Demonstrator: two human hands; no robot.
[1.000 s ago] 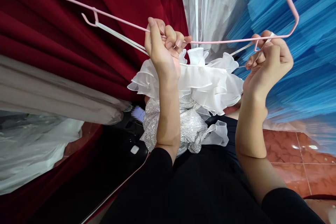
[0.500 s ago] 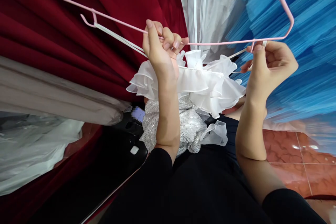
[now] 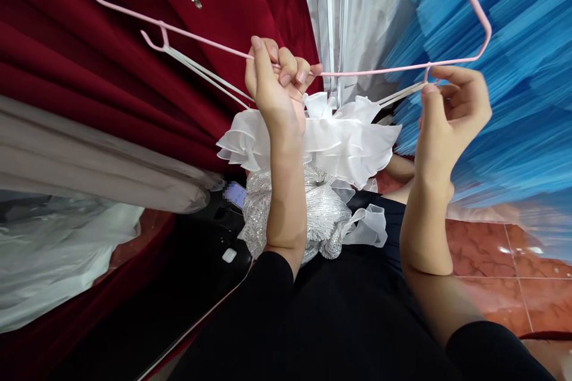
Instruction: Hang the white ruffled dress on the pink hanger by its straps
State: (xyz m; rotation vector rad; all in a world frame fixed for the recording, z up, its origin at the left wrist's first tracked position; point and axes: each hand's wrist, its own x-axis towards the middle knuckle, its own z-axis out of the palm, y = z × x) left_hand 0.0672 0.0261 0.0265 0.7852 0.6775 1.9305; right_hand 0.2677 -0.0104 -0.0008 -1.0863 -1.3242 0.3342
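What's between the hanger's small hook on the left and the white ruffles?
Two strands of thin white strap, running from the small hook toward the white ruffles; the head view shows this.

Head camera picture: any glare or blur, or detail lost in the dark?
Head view: glare spots mark the floor tiles; the blue fabric looks streaked towards the right edge, perhaps from lens stretch; the pink hanger looks fairly sharp; the black top shows little detail.

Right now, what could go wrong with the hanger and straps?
If the pink hanger tips in the left hand, the left straps could slip off their open-ended hook. At the right hand, the right straps might come loose; whether they are fully hooked is hard to tell.
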